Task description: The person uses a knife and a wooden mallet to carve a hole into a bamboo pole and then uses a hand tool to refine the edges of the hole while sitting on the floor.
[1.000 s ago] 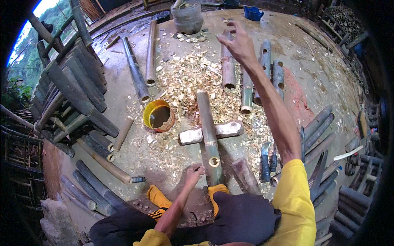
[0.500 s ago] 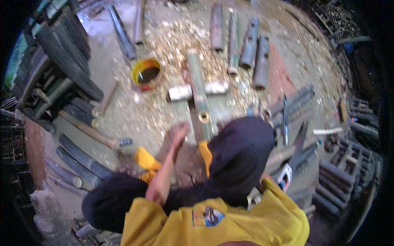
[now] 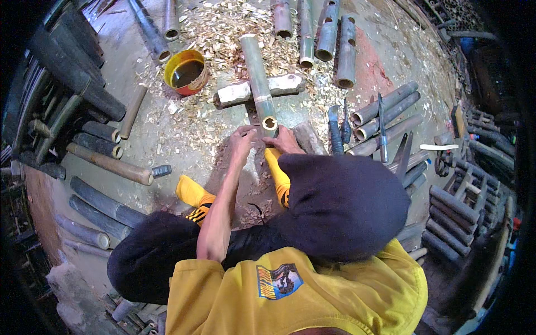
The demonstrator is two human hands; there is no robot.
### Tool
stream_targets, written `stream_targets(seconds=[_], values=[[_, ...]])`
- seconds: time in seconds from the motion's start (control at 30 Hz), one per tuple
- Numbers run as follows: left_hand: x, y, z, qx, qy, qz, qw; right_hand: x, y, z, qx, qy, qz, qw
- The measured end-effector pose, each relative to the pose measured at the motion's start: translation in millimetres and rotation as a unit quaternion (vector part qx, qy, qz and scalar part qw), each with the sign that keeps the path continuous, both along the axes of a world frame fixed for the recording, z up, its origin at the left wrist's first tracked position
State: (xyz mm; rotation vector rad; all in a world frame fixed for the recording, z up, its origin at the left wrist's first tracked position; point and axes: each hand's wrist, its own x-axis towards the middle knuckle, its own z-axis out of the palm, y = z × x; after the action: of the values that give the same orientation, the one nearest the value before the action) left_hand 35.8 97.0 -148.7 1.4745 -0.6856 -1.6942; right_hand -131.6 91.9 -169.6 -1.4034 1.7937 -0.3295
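The left hand (image 3: 243, 143), fingers curled, is just left of the near end of the bamboo tube (image 3: 257, 72); whether it pinches anything, I cannot tell. The right hand (image 3: 286, 140) is at that end, its grip hidden. The tube lies across 1 whitish log (image 3: 234, 94), probably to prop it. Farther, left, a bucket (image 3: 195, 87) stands on grey floor (image 3: 121, 47) among pale chips (image 3: 231, 25); 4 tubes (image 3: 346, 61) lie far right.
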Motion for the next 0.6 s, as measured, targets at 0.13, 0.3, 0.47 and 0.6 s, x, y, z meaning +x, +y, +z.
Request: stream_targets(seconds=[0.13, 0.3, 0.47, 0.6], values=[[3.9, -9.0, -27.5, -0.027, -0.052, -0.016, 0.998, 12.6, -0.7, 8.3, 0.002, -0.006, -0.012, 1.000], [1.7, -48.2, -33.4, -0.051, -0.189, -0.092, 0.976, 11.6, 6.2, 10.3, 0.012, -0.018, -0.054, 0.998], [-15.3, -79.7, -10.9, 0.069, -0.068, -0.099, 0.990, -22.6, 4.4, 26.8, -0.003, -0.089, -0.067, 0.994], [-26.4, -87.1, -38.5, 0.139, 0.162, -0.024, 0.977, -102.0, 4.0, 33.5, -0.131, 0.090, -0.175, 0.972]])
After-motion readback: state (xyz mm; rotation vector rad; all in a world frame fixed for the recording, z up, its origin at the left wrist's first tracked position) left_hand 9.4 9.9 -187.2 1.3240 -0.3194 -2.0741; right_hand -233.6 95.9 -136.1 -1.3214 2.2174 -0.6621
